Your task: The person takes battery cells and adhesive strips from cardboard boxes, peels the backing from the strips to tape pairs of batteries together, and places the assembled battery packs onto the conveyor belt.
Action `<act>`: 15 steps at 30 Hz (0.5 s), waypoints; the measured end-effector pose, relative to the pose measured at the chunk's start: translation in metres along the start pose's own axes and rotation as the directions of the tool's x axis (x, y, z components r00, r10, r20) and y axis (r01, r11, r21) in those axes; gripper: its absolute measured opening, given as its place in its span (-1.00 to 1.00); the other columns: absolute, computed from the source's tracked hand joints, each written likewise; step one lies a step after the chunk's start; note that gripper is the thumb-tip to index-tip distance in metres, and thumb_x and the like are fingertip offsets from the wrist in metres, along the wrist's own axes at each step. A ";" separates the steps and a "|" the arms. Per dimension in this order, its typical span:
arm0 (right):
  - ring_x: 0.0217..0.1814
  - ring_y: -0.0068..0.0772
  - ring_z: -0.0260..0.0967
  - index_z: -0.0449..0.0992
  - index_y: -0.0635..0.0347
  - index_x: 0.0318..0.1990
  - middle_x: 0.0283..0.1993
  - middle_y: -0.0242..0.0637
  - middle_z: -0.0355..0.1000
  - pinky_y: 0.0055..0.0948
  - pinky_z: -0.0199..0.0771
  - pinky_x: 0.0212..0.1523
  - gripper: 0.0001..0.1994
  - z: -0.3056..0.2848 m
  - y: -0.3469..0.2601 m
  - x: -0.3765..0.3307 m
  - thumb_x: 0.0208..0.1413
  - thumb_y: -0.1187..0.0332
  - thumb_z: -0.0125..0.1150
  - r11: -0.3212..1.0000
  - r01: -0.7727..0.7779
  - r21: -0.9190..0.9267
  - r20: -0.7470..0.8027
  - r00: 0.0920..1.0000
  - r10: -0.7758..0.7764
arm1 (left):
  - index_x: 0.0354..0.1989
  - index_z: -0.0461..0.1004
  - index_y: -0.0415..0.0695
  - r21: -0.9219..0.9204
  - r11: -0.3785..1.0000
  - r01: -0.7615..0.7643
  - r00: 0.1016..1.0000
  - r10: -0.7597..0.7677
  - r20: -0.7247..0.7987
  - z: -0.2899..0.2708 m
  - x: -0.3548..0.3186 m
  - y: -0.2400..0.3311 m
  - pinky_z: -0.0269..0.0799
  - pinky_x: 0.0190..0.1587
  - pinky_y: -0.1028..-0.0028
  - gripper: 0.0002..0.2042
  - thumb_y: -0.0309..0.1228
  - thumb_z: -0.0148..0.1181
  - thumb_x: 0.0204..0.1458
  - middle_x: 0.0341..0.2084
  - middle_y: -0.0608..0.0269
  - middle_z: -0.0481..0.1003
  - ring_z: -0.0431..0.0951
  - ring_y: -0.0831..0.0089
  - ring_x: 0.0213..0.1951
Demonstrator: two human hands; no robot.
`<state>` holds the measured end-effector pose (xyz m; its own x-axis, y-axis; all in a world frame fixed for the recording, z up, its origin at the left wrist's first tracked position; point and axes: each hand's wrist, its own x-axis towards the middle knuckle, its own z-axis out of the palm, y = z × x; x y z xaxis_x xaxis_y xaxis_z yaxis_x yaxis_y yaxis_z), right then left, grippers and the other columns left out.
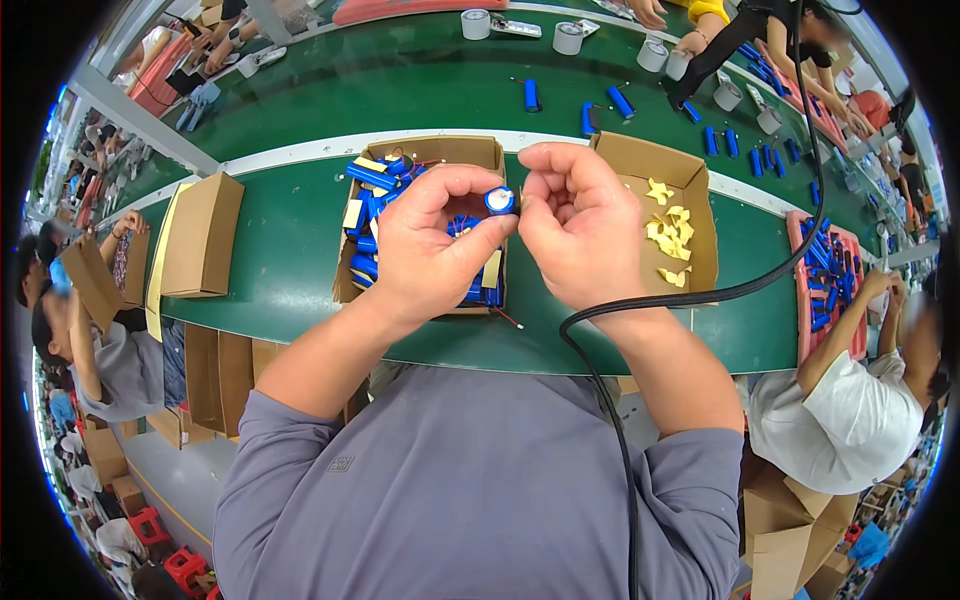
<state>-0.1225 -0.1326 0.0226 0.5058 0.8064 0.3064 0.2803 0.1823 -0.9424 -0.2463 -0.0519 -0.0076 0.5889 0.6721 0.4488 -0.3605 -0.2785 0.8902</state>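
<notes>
Between thumb and forefinger, my left hand (430,235) grips a blue cylindrical battery (499,201), its white round end turned up toward me. My right hand (580,220) is closed in a pinch close beside that end; whatever its fingertips hold is too small to make out. Under my left hand stands a cardboard box (450,150) heaped with blue batteries (371,177), some with thin wires and pale yellow pieces on them. Right of my right hand, a second cardboard box (705,235) contains crumpled pale yellow paper scraps (672,235).
A black cable (700,298) hangs across my right wrist. Beyond the white rail (300,150), loose blue batteries (621,102) and white cylindrical parts (568,38) lie on a green surface. A pink tray (860,290) of batteries sits at right, beside a co-worker (840,420). A closed carton (203,235) stands left.
</notes>
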 end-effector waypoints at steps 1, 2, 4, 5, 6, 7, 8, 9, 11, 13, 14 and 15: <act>-0.43 -0.63 0.40 0.43 0.31 -0.15 -0.42 -0.30 0.45 -0.59 0.43 -0.43 -0.75 -0.001 0.002 0.002 -0.04 0.62 0.09 1.000 -0.001 0.000 -0.002 1.000 0.001 | -0.17 0.39 -0.29 -0.029 1.000 -0.011 1.000 0.011 0.004 0.001 0.000 -0.001 0.46 -0.14 0.51 -0.72 -0.67 0.23 -0.10 -0.29 0.23 0.46 0.49 0.54 -0.22; -0.44 -0.60 0.39 0.44 0.29 -0.18 -0.43 -0.30 0.44 -0.57 0.42 -0.42 -0.78 -0.004 0.005 0.004 -0.05 0.61 0.08 1.000 -0.004 -0.022 -0.019 1.000 0.004 | -0.17 0.39 -0.29 -0.030 1.000 -0.010 1.000 0.010 0.005 0.003 0.002 -0.001 0.46 -0.14 0.51 -0.72 -0.67 0.23 -0.10 -0.29 0.23 0.46 0.49 0.54 -0.22; -0.45 -0.57 0.38 0.46 0.28 -0.22 -0.45 -0.30 0.43 -0.55 0.41 -0.42 -0.79 -0.016 0.014 0.006 -0.06 0.61 0.07 0.999 -0.010 -0.042 -0.035 0.999 0.009 | -0.15 0.38 -0.29 -0.200 0.979 0.031 1.000 -0.030 0.007 0.005 0.003 0.002 0.46 -0.13 0.51 -0.72 -0.68 0.21 -0.07 -0.28 0.24 0.45 0.48 0.54 -0.22; -0.46 -0.48 0.39 0.48 0.27 -0.27 -0.46 -0.28 0.43 -0.50 0.43 -0.40 -0.84 -0.029 0.022 0.008 -0.05 0.58 0.07 0.978 0.039 -0.205 -0.049 0.998 -0.050 | -0.15 0.38 -0.29 -0.201 0.979 0.031 1.000 -0.030 0.007 0.004 0.004 0.003 0.46 -0.13 0.51 -0.72 -0.68 0.21 -0.07 -0.28 0.24 0.45 0.48 0.54 -0.22; -0.46 -0.40 0.41 0.49 0.26 -0.32 -0.46 -0.26 0.44 -0.44 0.44 -0.38 -0.88 -0.046 0.030 0.012 -0.05 0.55 0.08 0.929 0.084 -0.360 -0.054 0.992 -0.110 | -0.15 0.37 -0.29 -0.259 0.964 0.068 0.997 -0.071 -0.002 0.003 0.006 0.002 0.45 -0.13 0.51 -0.72 -0.68 0.20 -0.06 -0.29 0.24 0.45 0.48 0.54 -0.23; -0.40 -0.29 0.42 0.51 0.25 -0.35 -0.42 -0.23 0.45 -0.36 0.44 -0.33 -0.89 -0.068 0.036 0.015 -0.05 0.49 0.09 0.838 0.030 -0.544 -0.041 0.997 -0.063 | -0.14 0.37 -0.29 -0.318 0.942 0.103 0.994 -0.110 -0.006 0.001 0.007 0.003 0.45 -0.13 0.52 -0.73 -0.68 0.20 -0.05 -0.29 0.24 0.45 0.48 0.54 -0.23; -0.33 -0.18 0.43 0.52 0.24 -0.37 -0.37 -0.20 0.46 -0.28 0.44 -0.29 -0.89 -0.088 0.042 0.017 -0.05 0.44 0.11 0.710 -0.017 -0.704 -0.037 0.999 -0.012 | -0.14 0.37 -0.29 -0.319 0.942 0.104 0.994 -0.111 -0.006 -0.001 0.008 0.003 0.45 -0.13 0.52 -0.73 -0.68 0.20 -0.05 -0.29 0.24 0.45 0.48 0.54 -0.23; -0.33 -0.18 0.43 0.52 0.24 -0.37 -0.37 -0.20 0.46 -0.28 0.44 -0.29 -0.89 -0.101 0.042 0.015 -0.05 0.44 0.11 0.708 -0.020 -0.706 -0.040 0.999 -0.011 | -0.14 0.37 -0.29 -0.343 0.930 0.134 0.990 -0.142 0.003 -0.002 0.010 0.003 0.45 -0.14 0.53 -0.73 -0.68 0.20 -0.05 -0.29 0.24 0.45 0.48 0.54 -0.24; -0.16 -0.07 0.40 0.55 0.21 -0.35 -0.25 -0.18 0.48 -0.22 0.43 -0.19 -0.84 -0.116 0.043 0.011 -0.05 0.34 0.18 0.302 0.013 -0.953 0.020 1.000 0.022 | -0.15 0.36 -0.29 -0.372 0.909 0.190 0.980 -0.201 0.010 -0.002 0.011 0.001 0.45 -0.16 0.54 -0.74 -0.66 0.20 -0.04 -0.30 0.24 0.46 0.48 0.55 -0.25; -0.09 -0.09 0.38 0.55 0.20 -0.29 -0.22 -0.17 0.48 -0.23 0.42 -0.15 -0.79 -0.112 0.049 0.010 -0.05 0.30 0.21 0.496 0.085 -0.864 0.062 0.996 -0.063 | -0.15 0.36 -0.29 -0.381 0.897 0.224 0.973 -0.231 0.027 0.001 0.014 -0.001 0.46 -0.16 0.54 -0.74 -0.66 0.20 -0.04 -0.31 0.23 0.46 0.48 0.55 -0.25; -0.03 -0.11 0.36 0.55 0.20 -0.23 -0.19 -0.17 0.48 -0.24 0.41 -0.11 -0.74 -0.107 0.050 0.009 -0.05 0.25 0.23 0.662 0.173 -0.729 0.088 0.983 -0.159 | -0.15 0.36 -0.30 -0.386 0.887 0.255 0.965 -0.261 0.038 0.004 0.015 -0.001 0.46 -0.16 0.54 -0.74 -0.66 0.20 -0.03 -0.31 0.23 0.46 0.48 0.54 -0.26; -0.07 -0.27 0.38 0.51 0.23 -0.15 -0.19 -0.23 0.47 -0.33 0.39 -0.11 -0.70 -0.092 0.037 0.008 -0.03 0.29 0.23 0.806 0.106 -0.583 0.140 0.990 -0.028 | -0.16 0.35 -0.30 -0.392 0.873 0.291 0.952 -0.303 0.032 0.006 0.016 0.000 0.46 -0.17 0.53 -0.75 -0.65 0.19 -0.02 -0.32 0.22 0.47 0.49 0.53 -0.26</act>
<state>-0.0334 -0.1711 0.0027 0.3782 0.8718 0.3113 0.7546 -0.0956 -0.6492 -0.2327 -0.0448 -0.0001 0.6934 0.7026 0.1599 -0.4265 0.2213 0.8770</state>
